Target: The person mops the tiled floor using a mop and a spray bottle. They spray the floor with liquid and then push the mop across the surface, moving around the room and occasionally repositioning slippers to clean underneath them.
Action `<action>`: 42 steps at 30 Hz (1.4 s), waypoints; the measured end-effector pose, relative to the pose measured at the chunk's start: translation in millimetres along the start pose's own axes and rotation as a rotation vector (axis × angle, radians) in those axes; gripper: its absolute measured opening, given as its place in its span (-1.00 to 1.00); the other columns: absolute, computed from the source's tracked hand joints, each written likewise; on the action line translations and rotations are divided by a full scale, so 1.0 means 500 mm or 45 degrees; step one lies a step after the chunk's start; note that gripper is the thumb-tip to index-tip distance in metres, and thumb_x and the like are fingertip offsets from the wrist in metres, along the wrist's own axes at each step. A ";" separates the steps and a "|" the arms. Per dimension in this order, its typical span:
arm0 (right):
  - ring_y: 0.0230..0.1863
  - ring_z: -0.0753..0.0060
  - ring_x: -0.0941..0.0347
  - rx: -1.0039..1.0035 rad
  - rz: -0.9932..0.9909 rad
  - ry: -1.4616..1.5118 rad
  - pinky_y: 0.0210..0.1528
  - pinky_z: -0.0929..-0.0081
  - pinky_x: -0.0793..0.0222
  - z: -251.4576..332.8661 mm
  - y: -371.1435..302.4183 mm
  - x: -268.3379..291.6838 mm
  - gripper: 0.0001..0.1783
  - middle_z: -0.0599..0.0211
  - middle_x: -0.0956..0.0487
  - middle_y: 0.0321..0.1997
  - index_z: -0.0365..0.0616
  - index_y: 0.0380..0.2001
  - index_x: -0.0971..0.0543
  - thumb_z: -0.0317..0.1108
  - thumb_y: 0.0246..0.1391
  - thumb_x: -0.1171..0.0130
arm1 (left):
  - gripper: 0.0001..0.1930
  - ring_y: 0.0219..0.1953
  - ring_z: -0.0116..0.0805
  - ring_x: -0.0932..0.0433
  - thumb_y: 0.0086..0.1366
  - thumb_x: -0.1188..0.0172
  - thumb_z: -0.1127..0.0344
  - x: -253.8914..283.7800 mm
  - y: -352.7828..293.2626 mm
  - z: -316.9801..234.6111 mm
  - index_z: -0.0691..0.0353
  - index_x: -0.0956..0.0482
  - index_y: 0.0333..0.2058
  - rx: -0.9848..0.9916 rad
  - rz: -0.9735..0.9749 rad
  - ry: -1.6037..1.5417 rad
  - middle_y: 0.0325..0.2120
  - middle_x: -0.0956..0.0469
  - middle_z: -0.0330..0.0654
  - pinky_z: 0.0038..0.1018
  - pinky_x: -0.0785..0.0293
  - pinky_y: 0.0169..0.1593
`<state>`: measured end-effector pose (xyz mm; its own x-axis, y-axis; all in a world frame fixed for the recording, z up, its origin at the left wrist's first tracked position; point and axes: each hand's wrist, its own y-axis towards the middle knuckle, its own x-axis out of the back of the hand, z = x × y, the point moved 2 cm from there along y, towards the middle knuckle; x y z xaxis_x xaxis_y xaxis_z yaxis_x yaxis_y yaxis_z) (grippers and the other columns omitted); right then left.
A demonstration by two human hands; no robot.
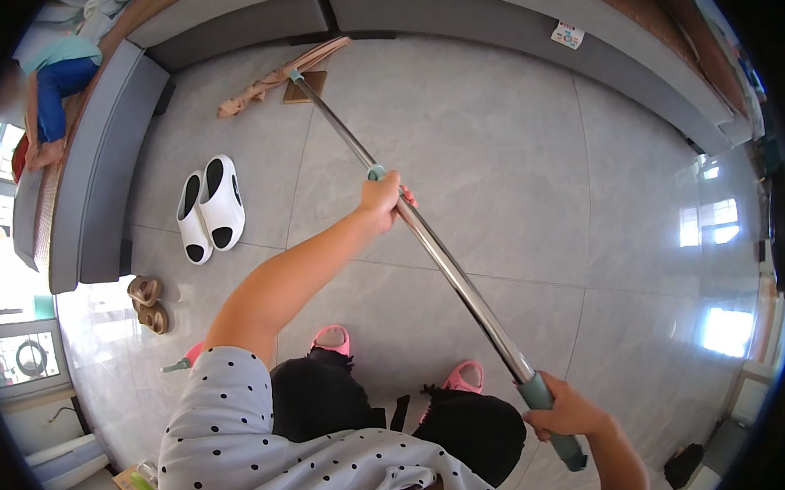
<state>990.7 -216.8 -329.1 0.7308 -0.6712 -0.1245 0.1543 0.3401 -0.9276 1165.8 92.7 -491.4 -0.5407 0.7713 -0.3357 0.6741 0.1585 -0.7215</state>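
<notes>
A long mop with a shiny metal pole slants across the floor from lower right to upper left. My left hand is closed around the middle of its pole, by a green collar. Lower down, my right hand grips the green handle end. At the far end, the pole meets a flat head wrapped in a beige-pink cloth, which lies near the base of the grey sofa. Partly beneath the pole and cloth is a brown square piece on the floor; its kind is unclear.
White slippers with black patches and brown sandals lie on the grey tiled floor to the left. A grey sofa runs along the far side and left. A person in blue trousers sits at upper left. A pink object lies beside my left arm.
</notes>
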 end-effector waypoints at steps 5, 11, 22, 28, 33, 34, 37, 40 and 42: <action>-0.67 0.44 -0.35 -0.158 0.175 0.153 -0.54 0.59 -0.27 -0.078 -0.083 0.012 -0.44 0.31 -0.37 -0.65 -0.16 -0.03 -0.19 -0.54 -0.19 -0.05 | -0.90 -0.62 -0.32 -0.37 0.07 0.13 0.43 -0.035 -0.114 0.039 0.31 -0.18 -0.48 0.063 -0.074 0.141 -0.62 -0.27 -0.15 -0.32 -0.44 -0.54; -0.68 0.44 -0.32 -0.289 0.164 0.417 -0.55 0.51 -0.29 -0.218 -0.178 -0.029 -0.41 0.25 -0.39 -0.68 -0.20 -0.02 -0.20 -0.62 -0.24 -0.05 | -0.88 -0.68 -0.29 -0.41 0.08 0.09 0.40 -0.097 -0.218 0.179 0.31 -0.20 -0.49 0.110 0.065 0.285 -0.65 -0.30 -0.14 -0.37 -0.36 -0.71; -0.70 0.58 -0.24 0.000 0.128 0.933 -0.64 0.55 -0.21 -0.407 -0.182 -0.175 -0.35 0.43 -0.33 -0.69 -0.14 0.05 -0.13 -0.53 -0.17 -0.11 | -0.69 -0.66 -0.33 -0.42 0.07 0.05 0.41 -0.247 -0.269 0.328 0.30 0.03 -0.32 0.288 0.351 0.456 -0.57 -0.28 -0.12 -0.43 -0.37 -0.68; -0.69 0.52 -0.30 0.111 -0.215 0.912 -0.60 0.56 -0.26 -0.414 -0.072 -0.172 -0.43 0.35 -0.35 -0.67 -0.19 -0.01 -0.20 -0.55 -0.18 -0.06 | -0.69 -0.67 -0.34 -0.41 0.07 0.06 0.41 -0.297 -0.159 0.372 0.30 0.01 -0.29 0.270 0.468 0.519 -0.56 -0.29 -0.11 -0.41 -0.34 -0.69; -0.70 0.48 -0.35 0.388 -0.504 0.691 -0.64 0.53 -0.29 -0.372 0.122 -0.065 -0.49 0.33 -0.37 -0.68 -0.24 -0.10 -0.28 -0.55 -0.24 -0.10 | -0.43 -0.42 -0.39 -0.45 0.06 -0.02 0.40 -0.277 -0.031 0.363 0.42 0.02 0.01 -0.078 0.548 0.723 -0.38 -0.37 -0.11 -0.47 -0.43 -0.38; -0.71 0.48 -0.34 0.434 -0.556 0.654 -0.66 0.53 -0.28 -0.350 0.172 -0.034 -0.52 0.34 -0.37 -0.68 -0.24 -0.13 -0.29 -0.54 -0.23 -0.09 | -0.39 -0.35 -0.39 -0.45 0.07 -0.04 0.38 -0.270 -0.047 0.340 0.39 0.04 0.04 -0.070 0.594 0.796 -0.32 -0.38 -0.10 -0.50 -0.42 -0.31; -0.75 0.51 -0.31 0.594 -0.547 0.729 -0.71 0.53 -0.25 -0.286 0.338 0.061 -0.68 0.37 -0.35 -0.70 -0.24 -0.28 -0.31 -0.55 -0.21 -0.06 | -0.48 -0.23 -0.34 -0.47 0.11 -0.06 0.32 -0.186 -0.068 0.270 0.36 -0.10 0.01 0.142 0.756 0.867 -0.19 -0.38 -0.03 -0.51 -0.41 -0.16; -0.76 0.56 -0.28 0.964 -0.698 0.582 -0.74 0.55 -0.20 -0.113 0.444 0.165 -0.68 0.42 -0.32 -0.67 -0.22 -0.17 -0.26 -0.49 -0.04 0.01 | -0.65 -0.24 -0.32 -0.48 0.17 0.01 0.31 -0.060 -0.096 0.203 0.37 -0.24 -0.11 0.266 0.698 1.085 -0.22 -0.40 -0.05 -0.48 -0.41 -0.13; -0.72 0.55 -0.28 1.018 -0.726 0.778 -0.66 0.54 -0.26 0.033 0.458 0.217 -0.40 0.39 -0.33 -0.53 -0.03 0.14 -0.04 -0.45 0.02 0.05 | -0.70 -0.26 -0.32 -0.49 0.18 0.02 0.30 0.044 -0.118 0.159 0.37 -0.28 -0.16 0.271 0.510 1.106 -0.25 -0.40 -0.05 -0.48 -0.41 -0.14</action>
<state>1116.2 -201.1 -549.1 0.0096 -0.9937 -0.1117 0.8946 0.0584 -0.4431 1074.0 51.2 -504.3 0.3243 0.9427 -0.0786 0.5759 -0.2627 -0.7742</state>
